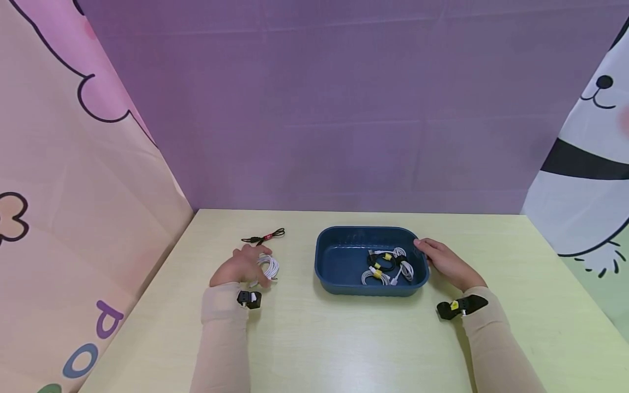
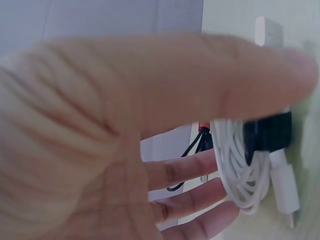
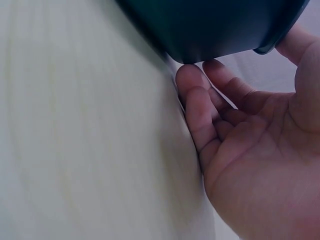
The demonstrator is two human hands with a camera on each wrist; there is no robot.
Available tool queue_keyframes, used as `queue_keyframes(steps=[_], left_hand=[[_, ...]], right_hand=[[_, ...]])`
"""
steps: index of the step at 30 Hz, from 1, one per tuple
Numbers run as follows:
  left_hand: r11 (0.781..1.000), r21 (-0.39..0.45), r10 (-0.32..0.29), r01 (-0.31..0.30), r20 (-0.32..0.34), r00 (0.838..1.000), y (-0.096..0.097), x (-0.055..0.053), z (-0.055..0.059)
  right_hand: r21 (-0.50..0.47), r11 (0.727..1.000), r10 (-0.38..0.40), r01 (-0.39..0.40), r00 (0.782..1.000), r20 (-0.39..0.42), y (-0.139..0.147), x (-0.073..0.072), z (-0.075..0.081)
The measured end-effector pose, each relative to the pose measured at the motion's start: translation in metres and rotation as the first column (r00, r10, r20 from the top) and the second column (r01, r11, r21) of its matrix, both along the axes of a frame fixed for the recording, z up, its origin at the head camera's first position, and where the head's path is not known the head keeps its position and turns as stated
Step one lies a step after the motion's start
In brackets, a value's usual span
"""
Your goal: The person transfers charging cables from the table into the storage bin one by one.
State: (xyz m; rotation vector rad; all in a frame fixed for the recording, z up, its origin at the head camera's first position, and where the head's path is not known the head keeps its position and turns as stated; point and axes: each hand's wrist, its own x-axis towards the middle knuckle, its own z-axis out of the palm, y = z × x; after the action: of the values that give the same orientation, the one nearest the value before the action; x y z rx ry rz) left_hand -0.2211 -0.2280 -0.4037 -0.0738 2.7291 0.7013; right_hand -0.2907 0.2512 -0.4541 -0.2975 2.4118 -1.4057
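My left hand (image 1: 244, 266) reaches around a coiled white cable (image 1: 270, 267) on the table, thumb on the near side and fingers on the far side. In the left wrist view the thumb passes in front of the white cable (image 2: 235, 170), hiding part of it, and the other fingertips are right at its coils. A dark strap binds the coils, and a white plug shows. My right hand (image 1: 444, 263) holds the right end of a blue plastic bin (image 1: 339, 289), thumb on the rim. The right wrist view shows its fingers (image 3: 200, 107) bent beneath the bin's outer wall.
Inside the bin, toward its right, lie several coiled cables: a black cable (image 1: 385, 266) and white cables (image 1: 399, 252). Behind my left hand is a black cable with a red tie (image 1: 267, 237). The pale table (image 1: 314, 338) ends at a purple cloth backdrop (image 1: 314, 109).
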Motion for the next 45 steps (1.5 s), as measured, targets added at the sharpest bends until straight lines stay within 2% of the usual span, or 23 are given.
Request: queue_keyframes(steps=[6,10,20,31,39,45], left_hand=[[1.0,0.004,-0.01,0.01,-0.033,0.999,0.003,-0.001,-0.005],[1.0,0.002,0.001,-0.001,-0.053,0.999,0.004,-0.003,-0.008],[0.999,-0.039,-0.014,0.011,-0.089,0.996,0.0,-0.007,-0.011],[1.0,-0.022,-0.001,-0.001,-0.105,0.994,0.003,-0.009,-0.013],[1.0,0.022,0.001,0.002,-0.119,0.993,0.005,-0.008,-0.011],[1.0,0.017,-0.017,0.019,-0.15,0.989,0.006,-0.009,-0.009]], right_hand=[[-0.026,1.0,-0.006,0.006,1.0,-0.002,0.002,0.002,0.002],[-0.081,0.997,-0.008,0.008,1.0,0.009,0.003,0.001,-0.001],[-0.225,0.974,-0.001,0.016,0.998,0.069,0.007,0.0,-0.008],[-0.226,0.974,-0.014,0.029,0.998,0.064,0.008,0.002,-0.008],[-0.187,0.982,-0.014,0.022,0.999,0.043,0.008,0.003,-0.008],[-0.223,0.975,-0.006,0.016,0.999,0.044,0.008,0.002,-0.009]])
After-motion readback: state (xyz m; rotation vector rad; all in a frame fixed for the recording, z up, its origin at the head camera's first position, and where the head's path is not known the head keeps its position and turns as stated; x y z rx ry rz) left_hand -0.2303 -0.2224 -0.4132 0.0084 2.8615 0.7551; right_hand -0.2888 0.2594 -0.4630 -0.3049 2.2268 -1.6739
